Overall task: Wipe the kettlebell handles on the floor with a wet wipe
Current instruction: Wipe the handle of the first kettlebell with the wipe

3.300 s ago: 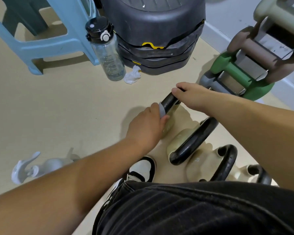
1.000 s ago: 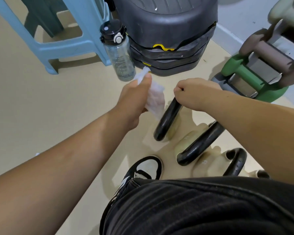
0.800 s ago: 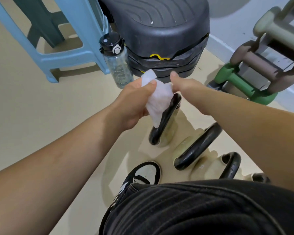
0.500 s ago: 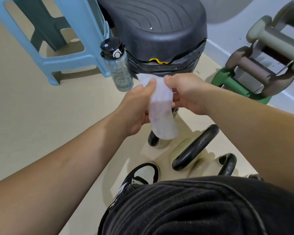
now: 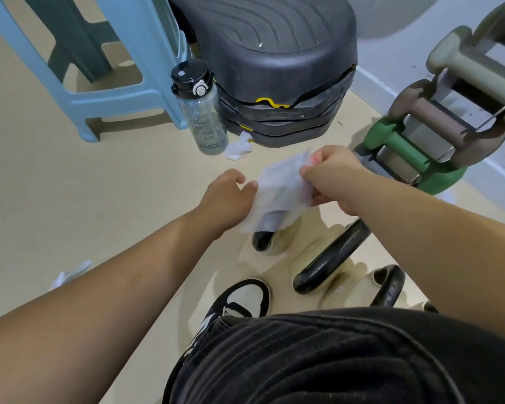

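Right hand (image 5: 337, 177) fingers (image 5: 318, 158) curled, pinching the top edge of the wet wipe (image 5: 280, 188) between thumb and fingertips. Left hand (image 5: 226, 199) holds the wipe's lower left side, thumb (image 5: 250, 186) against the sheet, other fingers loosely curled. Wipe is spread out between both hands, held in the air, thin enough to see through (a dark handle shows behind it).

Below the wipe: the first kettlebell handle (image 5: 263, 239), black, on a cream body, standing on the floor (image 5: 70, 185). Only its near end is clear of the wipe; cannot tell whether the wipe touches it. Second kettlebell handle (image 5: 330, 260) just to the right and nearer the camera, partly under the right forearm. Third kettlebell handle (image 5: 389, 287) beside that, low right, and the edge of a fourth at the trouser line.

Black and white shoe (image 5: 241, 298) on the floor near the first kettlebell, dark trousers (image 5: 318, 360) fill the bottom.

Further out: clear water bottle (image 5: 200, 109) with black lid standing upright, crumpled white wipe (image 5: 239, 147) on the floor just right of it. Dark stacked step platform (image 5: 274, 62) behind both. Light blue plastic stool (image 5: 99, 71) at upper left. Dumbbell rack (image 5: 438, 132) at right with green, brown and pale dumbbells, by the wall. Something white on the floor at left, mostly hidden by the left forearm.
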`<move>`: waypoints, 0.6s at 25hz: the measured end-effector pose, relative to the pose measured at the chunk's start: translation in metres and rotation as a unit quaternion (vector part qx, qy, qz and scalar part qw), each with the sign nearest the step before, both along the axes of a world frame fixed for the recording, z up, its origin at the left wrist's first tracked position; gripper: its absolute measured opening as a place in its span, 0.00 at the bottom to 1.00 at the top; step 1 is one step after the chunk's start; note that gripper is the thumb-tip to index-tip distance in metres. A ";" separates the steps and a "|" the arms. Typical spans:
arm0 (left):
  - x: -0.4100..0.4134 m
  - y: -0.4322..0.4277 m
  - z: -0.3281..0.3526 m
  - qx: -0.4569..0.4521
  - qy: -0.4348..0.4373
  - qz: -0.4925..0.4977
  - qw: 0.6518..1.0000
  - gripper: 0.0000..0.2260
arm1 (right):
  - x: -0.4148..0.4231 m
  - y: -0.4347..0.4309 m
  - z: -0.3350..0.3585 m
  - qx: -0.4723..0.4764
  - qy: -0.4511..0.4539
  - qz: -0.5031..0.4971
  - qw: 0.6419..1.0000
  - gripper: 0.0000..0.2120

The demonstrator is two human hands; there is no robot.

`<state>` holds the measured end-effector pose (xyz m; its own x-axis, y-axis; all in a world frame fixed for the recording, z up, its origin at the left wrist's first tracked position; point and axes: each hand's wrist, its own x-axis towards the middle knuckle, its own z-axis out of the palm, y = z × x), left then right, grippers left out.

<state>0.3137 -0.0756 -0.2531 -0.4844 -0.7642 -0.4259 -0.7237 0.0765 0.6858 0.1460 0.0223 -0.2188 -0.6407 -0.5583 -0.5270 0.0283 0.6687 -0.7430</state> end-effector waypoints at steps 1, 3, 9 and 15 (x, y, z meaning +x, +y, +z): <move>0.000 0.003 -0.006 -0.043 -0.044 -0.027 0.998 0.18 | -0.001 0.002 -0.004 0.013 0.013 0.011 1.000 0.05; -0.005 0.014 -0.006 -0.133 -0.016 -0.030 0.990 0.18 | -0.003 0.005 -0.008 0.019 0.022 0.019 0.999 0.07; -0.059 0.041 -0.011 -0.038 -0.058 -0.131 0.989 0.24 | -0.010 0.007 -0.017 0.065 0.088 0.005 0.994 0.02; -0.046 0.027 -0.012 0.201 0.068 -0.076 0.974 0.26 | -0.009 0.005 -0.023 0.011 0.086 0.121 0.989 0.21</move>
<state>0.2673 -0.0484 -0.2654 -0.6527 -0.4636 -0.5992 -0.6246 -0.1183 0.7719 0.1374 0.0278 -0.2417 -0.5714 -0.6956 -0.4354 -0.2600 0.6567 -0.7079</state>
